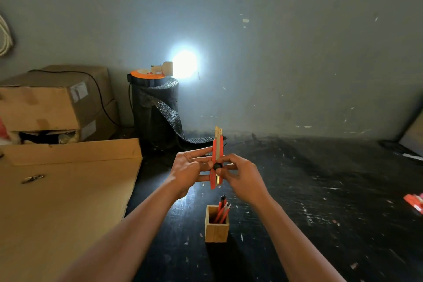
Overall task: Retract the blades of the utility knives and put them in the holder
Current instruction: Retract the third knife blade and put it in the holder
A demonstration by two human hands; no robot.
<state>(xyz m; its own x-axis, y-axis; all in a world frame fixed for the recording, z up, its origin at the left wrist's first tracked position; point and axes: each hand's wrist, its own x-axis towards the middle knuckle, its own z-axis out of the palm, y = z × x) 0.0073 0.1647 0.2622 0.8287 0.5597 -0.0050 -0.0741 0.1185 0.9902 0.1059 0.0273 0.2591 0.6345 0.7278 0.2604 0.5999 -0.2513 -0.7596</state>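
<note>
Both hands hold one red utility knife (216, 151) upright above the black table, its blade sticking out of the top end. My left hand (188, 167) grips the knife's body from the left. My right hand (241, 174) holds it from the right, fingertips on the black slider knob at mid-body. Below and nearer to me stands a small wooden holder (216, 228) with a few red knives (223, 209) standing in it.
A large flat cardboard sheet (61, 201) covers the left side, with stacked boxes (52, 101) behind it. A black roll (155, 107) with a lit lamp on top stands by the wall. A red packet (414, 201) lies at the right edge.
</note>
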